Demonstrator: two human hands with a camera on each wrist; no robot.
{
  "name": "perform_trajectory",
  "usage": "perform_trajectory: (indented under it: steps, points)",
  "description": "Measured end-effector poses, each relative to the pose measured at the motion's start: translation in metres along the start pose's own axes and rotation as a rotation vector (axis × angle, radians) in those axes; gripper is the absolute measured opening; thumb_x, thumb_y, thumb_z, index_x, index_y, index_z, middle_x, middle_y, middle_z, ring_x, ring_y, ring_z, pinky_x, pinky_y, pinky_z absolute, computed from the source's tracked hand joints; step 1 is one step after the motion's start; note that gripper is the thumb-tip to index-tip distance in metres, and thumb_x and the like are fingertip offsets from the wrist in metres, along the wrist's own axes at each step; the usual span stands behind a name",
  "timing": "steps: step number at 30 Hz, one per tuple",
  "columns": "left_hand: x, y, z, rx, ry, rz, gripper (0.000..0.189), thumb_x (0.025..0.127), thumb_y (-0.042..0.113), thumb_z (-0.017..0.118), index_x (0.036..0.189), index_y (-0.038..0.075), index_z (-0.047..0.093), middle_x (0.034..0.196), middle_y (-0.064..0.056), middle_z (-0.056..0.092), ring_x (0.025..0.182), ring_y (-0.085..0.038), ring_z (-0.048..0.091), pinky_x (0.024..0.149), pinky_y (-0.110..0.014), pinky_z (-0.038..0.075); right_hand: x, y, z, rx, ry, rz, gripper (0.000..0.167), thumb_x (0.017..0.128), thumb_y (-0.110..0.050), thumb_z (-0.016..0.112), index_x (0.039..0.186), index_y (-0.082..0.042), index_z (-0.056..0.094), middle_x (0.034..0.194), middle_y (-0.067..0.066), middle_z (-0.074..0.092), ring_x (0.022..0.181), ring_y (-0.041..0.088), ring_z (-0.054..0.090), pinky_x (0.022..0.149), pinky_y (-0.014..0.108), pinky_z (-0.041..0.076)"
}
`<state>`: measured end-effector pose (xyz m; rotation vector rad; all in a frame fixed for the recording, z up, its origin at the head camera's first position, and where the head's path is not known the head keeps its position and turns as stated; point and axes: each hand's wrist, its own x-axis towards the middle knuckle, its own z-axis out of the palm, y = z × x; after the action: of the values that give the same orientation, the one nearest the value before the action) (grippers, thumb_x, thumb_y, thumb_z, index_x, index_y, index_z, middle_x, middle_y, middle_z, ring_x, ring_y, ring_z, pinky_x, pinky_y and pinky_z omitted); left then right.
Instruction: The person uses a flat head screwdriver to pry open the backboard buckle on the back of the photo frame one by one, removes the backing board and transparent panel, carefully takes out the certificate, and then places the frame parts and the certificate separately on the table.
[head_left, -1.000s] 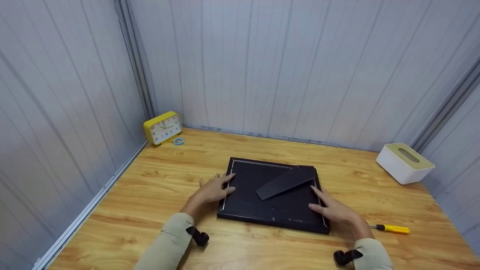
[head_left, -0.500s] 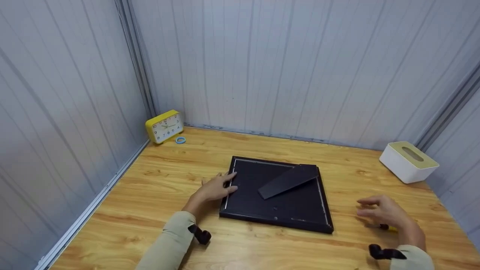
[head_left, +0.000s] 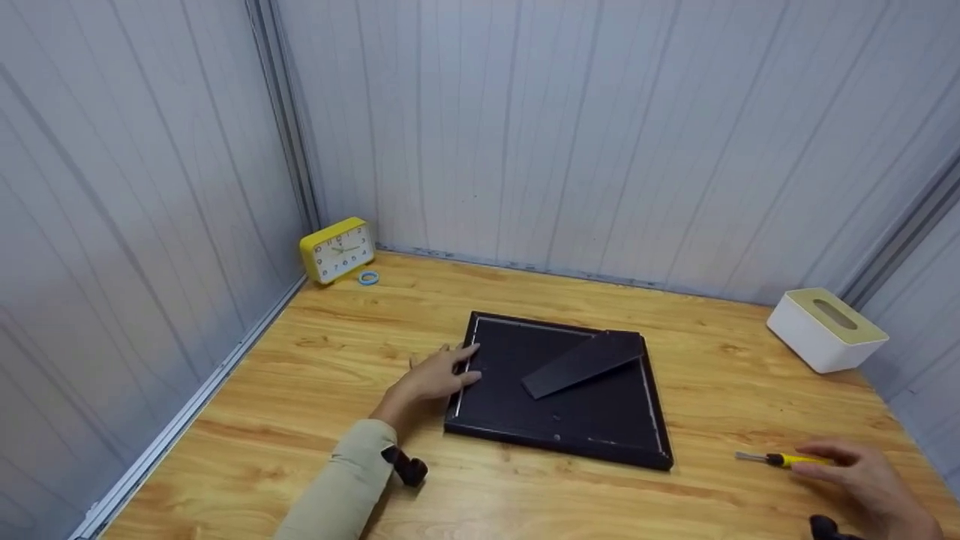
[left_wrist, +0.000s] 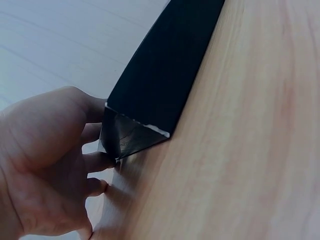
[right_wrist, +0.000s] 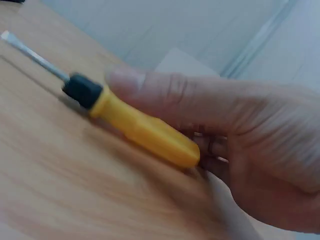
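A black picture frame (head_left: 502,405) lies face down on the wooden table, its back board up and its easel leg (head_left: 585,364) slanting across the right half. My left hand (head_left: 435,375) rests over the frame's left edge, thumb and a finger reaching onto the back. In the left wrist view, other fingertips sit beside the frame's corner (left_wrist: 140,130). At the right, my right hand (head_left: 862,480) pinches a flat-head screwdriver (right_wrist: 145,132) by its yellow handle, thumb along the near side. The metal blade points left, away from the hand, with a shadow on the table below it.
A yellow alarm clock (head_left: 339,251) stands in the back left corner, with a small blue ring (head_left: 368,272) at its foot. A white tissue box (head_left: 814,341) with a tan lid stands at the back right. Panel walls (head_left: 480,135) bound the table.
My right hand has left the picture frame's right edge, moved right and taken hold of the screwdriver. My left hand stays on the frame's left edge.
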<state>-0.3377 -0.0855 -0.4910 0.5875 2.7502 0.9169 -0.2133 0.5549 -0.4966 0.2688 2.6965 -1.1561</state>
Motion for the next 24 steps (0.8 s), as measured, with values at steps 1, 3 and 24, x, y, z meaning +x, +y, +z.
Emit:
perform_trajectory:
  steps: [1,3,24]
  points:
    - [0.000,0.000,0.000,-0.001,-0.003,-0.001,0.061,0.103,0.044,0.054,0.158,0.024,0.035,0.158,-0.009,0.037,0.149,-0.039,0.016,0.105,-0.077,-0.009,0.000,0.003,0.000,-0.009,0.000,-0.007,0.064,0.088,-0.043,0.077,0.130,0.004,0.064,0.142,0.032,0.047,0.126,0.048,0.042,0.096,0.056,0.041]
    - [-0.001,0.000,0.001,-0.003,-0.007,-0.001,0.062,0.103,0.044,0.054,0.158,0.024,0.034,0.159,-0.009,0.035,0.149,-0.039,0.016,0.105,-0.077,-0.009,-0.001,0.006,0.000,-0.061,0.002,-0.053,0.059,0.089,-0.040,0.076,0.126,0.005,0.065,0.139,0.033,0.049,0.126,0.051,0.041,0.096,0.062,0.038]
    - [-0.011,-0.029,-0.019,-0.363,-0.175,0.044,0.056,0.109,0.041,0.038,0.160,0.025,0.025,0.164,-0.001,0.023,0.151,-0.025,0.014,0.121,-0.047,0.010,0.015,-0.118,0.035,-0.055,0.176,-0.371,0.047,0.092,-0.037,0.074,0.118,0.002,0.072,0.104,0.014,0.073,0.085,0.007,0.063,0.070,0.027,0.051]
